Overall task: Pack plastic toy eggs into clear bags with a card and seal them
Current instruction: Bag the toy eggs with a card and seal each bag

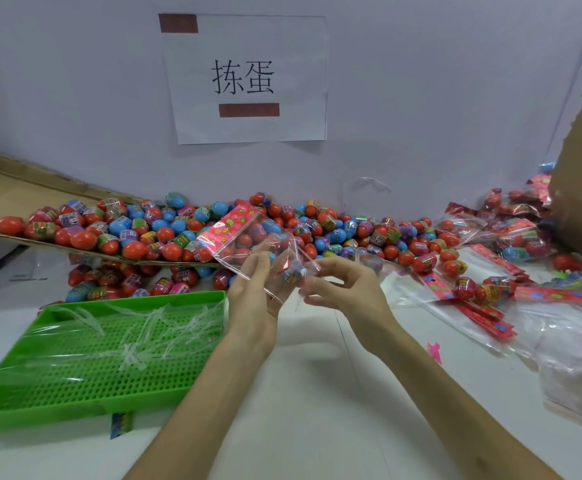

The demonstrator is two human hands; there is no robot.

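The clear plastic bag [254, 240] is held in the air between both hands, just in front of the heap of red, blue and purple plastic toy eggs [334, 230] that runs along the wall at twelve o'clock. Its long axis slants: the pink flowered card [228, 220] sits in the end at ten o'clock, and the loose film end points to four o'clock, toward the person. The left hand [251, 296] holds the bag from below and behind, fingers lying up along its underside, with a banded toy egg [294, 271] showing through the film there. The right hand [346, 289], at three o'clock of the bag, has thumb and forefinger drawn into a narrow pinch on the film's lower edge; whether that is the flap or a liner strip cannot be told. Closing the mouth looks like the step in hand, and that end lies nearer the right hand, so it would likely work across the axis while the left steadies. A green perforated plastic tray [92, 358] of clear strips lies at eight o'clock.
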